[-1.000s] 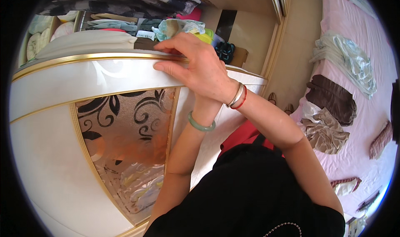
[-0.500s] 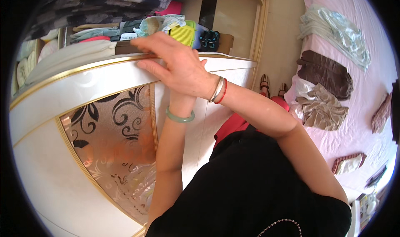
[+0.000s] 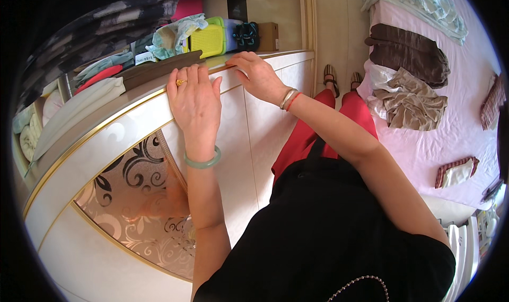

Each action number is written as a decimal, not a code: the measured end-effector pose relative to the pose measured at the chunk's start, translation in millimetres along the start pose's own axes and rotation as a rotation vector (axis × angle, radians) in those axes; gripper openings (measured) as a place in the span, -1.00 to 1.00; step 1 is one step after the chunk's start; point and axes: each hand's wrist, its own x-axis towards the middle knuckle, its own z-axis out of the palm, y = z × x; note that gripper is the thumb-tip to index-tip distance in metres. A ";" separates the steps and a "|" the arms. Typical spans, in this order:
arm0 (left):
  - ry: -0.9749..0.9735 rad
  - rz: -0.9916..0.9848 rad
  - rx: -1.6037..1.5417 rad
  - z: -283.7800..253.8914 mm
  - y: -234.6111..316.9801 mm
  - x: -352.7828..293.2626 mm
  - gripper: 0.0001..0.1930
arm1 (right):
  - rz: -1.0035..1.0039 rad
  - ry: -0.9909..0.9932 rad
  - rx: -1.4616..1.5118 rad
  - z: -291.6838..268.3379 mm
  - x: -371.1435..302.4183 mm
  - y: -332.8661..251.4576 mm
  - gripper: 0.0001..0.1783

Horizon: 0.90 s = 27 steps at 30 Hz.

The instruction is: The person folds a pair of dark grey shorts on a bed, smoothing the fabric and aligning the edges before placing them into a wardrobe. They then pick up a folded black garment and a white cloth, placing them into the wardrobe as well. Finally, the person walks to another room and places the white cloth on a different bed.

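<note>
My left hand, with a gold ring and a green bangle, lies palm down at the gold-trimmed edge of a white cabinet front. Its fingers are stretched out, and their tips reach the flat dark brown cloth inside. To its right, my right hand rests on the same edge, fingers slightly bent and thumb apart. Neither hand appears to hold anything. A white folded cloth lies left of the brown one.
Behind the edge are a yellow-green basket, dark blue-trimmed shoes and a cardboard box. Dark checked fabric hangs at the upper left. On the right, a pink-sheeted bed bears dark brown and crumpled tan clothes.
My hands have come apart: the right, which lay across the left, has moved right along the edge. My left hand now shows fully, and more of the brown cloth is visible. The view has shifted.
</note>
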 end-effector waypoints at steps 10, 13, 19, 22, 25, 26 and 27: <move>-0.109 0.055 -0.093 58.1 26.9 7.7 -0.53 | 0.061 -0.074 0.073 3.1 0.0 11.0 -0.65; -0.046 0.072 -0.100 52.6 33.2 10.4 -0.62 | -0.025 -0.027 0.147 1.8 -3.3 31.9 -0.61; -0.106 0.054 -0.065 59.7 36.0 6.4 -0.54 | 0.213 -0.013 0.105 0.0 -7.8 54.2 -0.62; -0.139 0.029 -0.065 54.6 39.5 7.0 -0.55 | 0.170 -0.006 0.017 -9.6 -16.2 67.0 -0.66; -0.133 0.019 -0.076 52.7 39.8 12.5 -0.55 | 0.148 -0.054 -0.048 -4.9 -18.7 72.3 -0.65; -0.131 0.014 -0.084 53.3 39.7 12.6 -0.55 | 0.133 -0.053 -0.060 -3.9 -17.8 73.1 -0.66; -0.137 0.008 -0.098 55.6 39.8 12.3 -0.55 | 0.118 -0.052 -0.071 -2.9 -16.2 74.4 -0.68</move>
